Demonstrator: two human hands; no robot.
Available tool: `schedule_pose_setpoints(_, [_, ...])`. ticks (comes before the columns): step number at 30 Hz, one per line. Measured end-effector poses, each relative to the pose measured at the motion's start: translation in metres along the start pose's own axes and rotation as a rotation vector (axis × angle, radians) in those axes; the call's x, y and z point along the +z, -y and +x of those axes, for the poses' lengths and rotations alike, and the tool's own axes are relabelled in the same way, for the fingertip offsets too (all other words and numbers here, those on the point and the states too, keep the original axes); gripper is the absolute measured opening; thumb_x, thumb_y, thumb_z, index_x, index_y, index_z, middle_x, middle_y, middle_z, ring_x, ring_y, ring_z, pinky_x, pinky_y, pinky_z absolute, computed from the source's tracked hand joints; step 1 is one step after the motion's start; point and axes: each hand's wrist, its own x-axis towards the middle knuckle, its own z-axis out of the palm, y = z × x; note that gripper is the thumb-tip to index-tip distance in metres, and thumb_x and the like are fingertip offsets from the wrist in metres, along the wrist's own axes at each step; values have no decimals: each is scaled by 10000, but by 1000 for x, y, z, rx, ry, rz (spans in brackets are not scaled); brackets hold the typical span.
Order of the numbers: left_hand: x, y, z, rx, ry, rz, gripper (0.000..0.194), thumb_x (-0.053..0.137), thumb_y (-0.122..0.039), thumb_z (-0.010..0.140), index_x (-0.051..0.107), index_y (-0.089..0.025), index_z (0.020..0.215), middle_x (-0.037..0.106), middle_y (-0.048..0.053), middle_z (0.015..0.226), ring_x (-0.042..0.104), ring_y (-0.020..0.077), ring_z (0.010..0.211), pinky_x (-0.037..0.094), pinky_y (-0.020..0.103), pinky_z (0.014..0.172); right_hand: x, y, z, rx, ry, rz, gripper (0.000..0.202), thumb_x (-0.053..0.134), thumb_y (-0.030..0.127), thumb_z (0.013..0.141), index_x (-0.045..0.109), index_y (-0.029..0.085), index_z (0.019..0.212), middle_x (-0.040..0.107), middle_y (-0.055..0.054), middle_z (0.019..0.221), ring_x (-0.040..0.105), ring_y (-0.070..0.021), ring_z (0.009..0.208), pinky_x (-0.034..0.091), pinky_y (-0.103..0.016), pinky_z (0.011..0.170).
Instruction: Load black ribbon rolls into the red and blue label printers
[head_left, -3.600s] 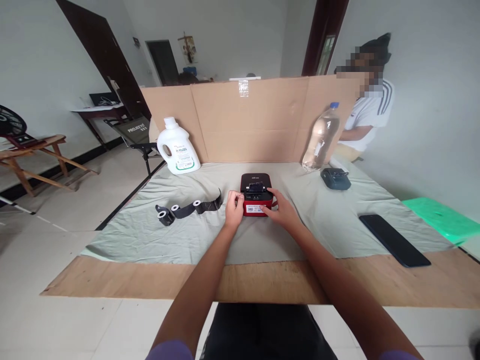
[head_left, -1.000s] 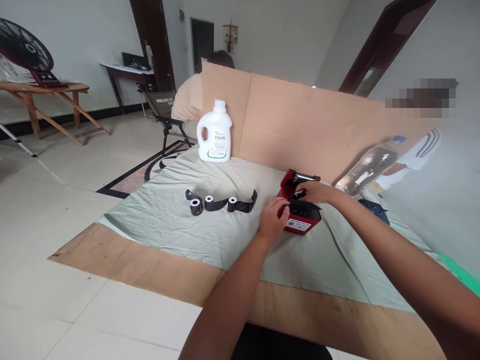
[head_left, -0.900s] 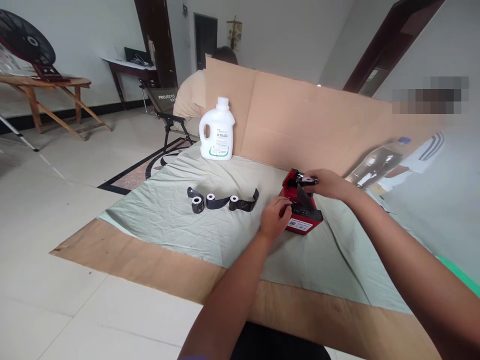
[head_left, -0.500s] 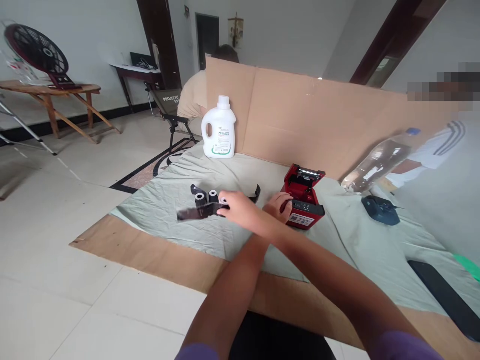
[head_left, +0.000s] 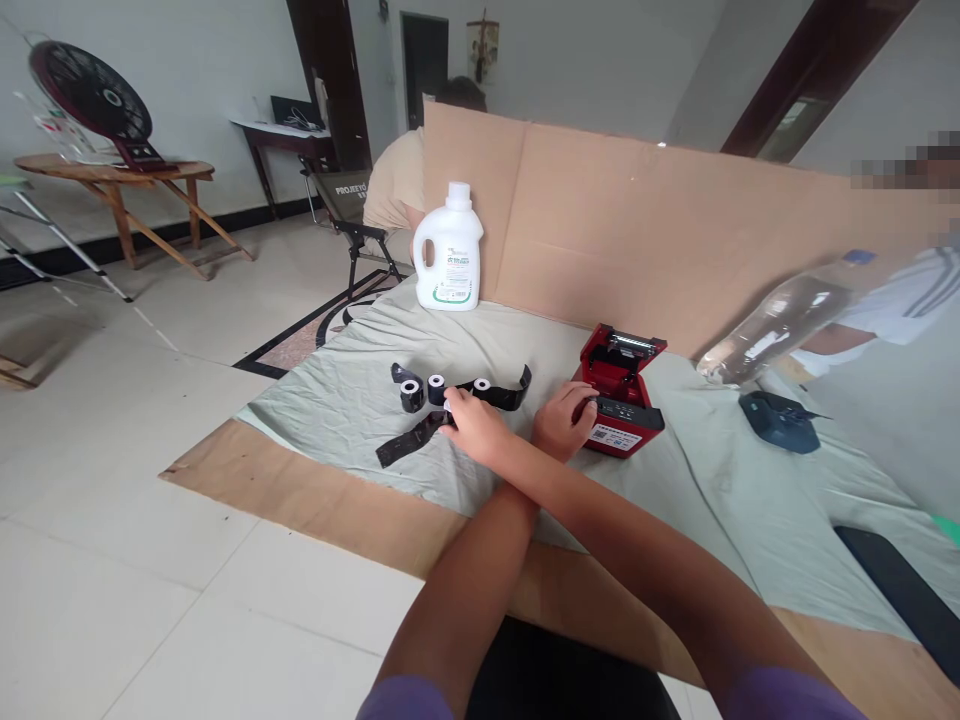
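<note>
My forearms cross. My right hand (head_left: 476, 428) pinches a black roll, mostly hidden by the fingers, and a loose black strip (head_left: 409, 440) trails from it to the left over the cloth. Close behind stand other black rolls with white cores, one at the left (head_left: 412, 396), one in the middle (head_left: 436, 390) and one at the right (head_left: 482, 392) with a curled strip (head_left: 517, 393). My left hand (head_left: 564, 420) grips the left side of a red and black printer (head_left: 621, 436), whose red lid (head_left: 619, 352) stands up with its compartment showing.
A white jug (head_left: 448, 255) stands before an upright cardboard sheet (head_left: 585, 225). At the right are a leaning clear bottle (head_left: 784, 320), a dark device (head_left: 780, 420) and a long black object (head_left: 900, 590). People sit behind the cardboard and at the far right.
My right hand has come down slightly with the roll, and the strip's loose end now lies lower on the cloth. The third roll behind it has come into view. My left hand stays on the printer.
</note>
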Motion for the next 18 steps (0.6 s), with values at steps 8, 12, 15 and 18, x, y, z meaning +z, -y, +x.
schedule_pose_setpoints(8, [8, 20, 3, 67, 2, -112, 172, 524, -249, 974, 669, -207, 1057, 689, 99, 1191, 654, 221, 1140, 510, 429, 1084, -44, -62, 12, 158, -300, 187, 255, 546, 235, 953, 658, 196, 1179, 709, -86, 1199, 650, -225, 1105, 486, -327, 948])
schedule_pose_setpoints(12, [7, 22, 3, 49, 24, -108, 187, 505, -282, 995, 658, -214, 1079, 672, 100, 1204, 643, 219, 1151, 488, 442, 1106, -48, -69, 22, 113, -47, 110, 174, 683, 292, 855, 709, 217, 1010, 743, -68, 1021, 594, -270, 1162, 472, -304, 866])
schedule_pose_setpoints(15, [5, 21, 4, 45, 63, -98, 191, 510, -279, 994, 660, -207, 1088, 662, 103, 1227, 640, 222, 1162, 504, 434, 1088, -44, -61, 21, 155, 0, 103, 74, 681, 269, 805, 643, 208, 788, 700, -45, 835, 630, -227, 898, 426, -271, 695])
schedule_pose_setpoints(18, [5, 22, 3, 55, 57, -73, 203, 499, -267, 999, 660, -198, 1102, 653, 109, 1237, 633, 229, 1180, 488, 444, 1106, -49, -59, 15, 218, -133, 340, 110, 657, 247, 748, 551, 216, 758, 630, 9, 744, 571, -159, 690, 379, -255, 602])
